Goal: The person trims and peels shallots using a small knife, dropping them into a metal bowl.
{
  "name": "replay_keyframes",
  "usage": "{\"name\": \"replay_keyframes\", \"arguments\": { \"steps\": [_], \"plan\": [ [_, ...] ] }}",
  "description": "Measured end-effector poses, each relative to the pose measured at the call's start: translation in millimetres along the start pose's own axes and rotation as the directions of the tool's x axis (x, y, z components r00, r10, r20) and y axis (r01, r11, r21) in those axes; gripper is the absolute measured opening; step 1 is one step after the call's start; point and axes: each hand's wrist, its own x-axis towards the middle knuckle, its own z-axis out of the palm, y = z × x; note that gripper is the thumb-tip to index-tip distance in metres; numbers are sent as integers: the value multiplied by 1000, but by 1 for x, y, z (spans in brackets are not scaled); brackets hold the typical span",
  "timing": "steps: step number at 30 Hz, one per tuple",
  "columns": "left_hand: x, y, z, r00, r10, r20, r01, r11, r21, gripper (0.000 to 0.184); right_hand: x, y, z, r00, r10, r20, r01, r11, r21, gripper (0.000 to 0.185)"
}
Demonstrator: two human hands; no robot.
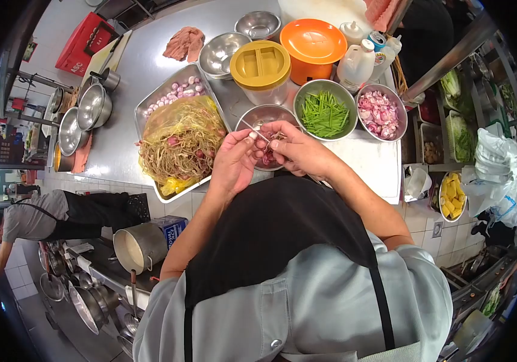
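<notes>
Tiled kitchen [416, 222], steel counter [130, 81] — hands [234, 161] and knife [250, 128] above a bowl [278, 112].

The blue box [173, 228] reads "ROYAL" in white capitals, with a second line below that ends in "ACE"; whether letters come before it cannot be told. The red box [79, 45] carries white letters that look like "ASC" low on its side, and its dark panel has lettering too small to read. Blue print on the white bag [497, 154] and markings on the can [377, 41] are illegible.
</notes>
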Motion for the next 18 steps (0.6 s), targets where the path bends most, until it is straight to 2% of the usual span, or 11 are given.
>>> {"name": "replay_keyframes", "arguments": {
  "steps": [5,11,18],
  "plan": [
    [-2,3,5,999,-14,43,16,999,-43,24,1,-1,6,1000,-5,2,5,1000,-4,37],
    [-3,3,9,998,-22,64,26,998,-65,28,9,7,-5,998,38,42,-42,994,102,36],
    [1,2,1,997,-52,59,54,998,-35,28,8,6,-6,999,28,-39,-24,996,81,41]
  ]
}}
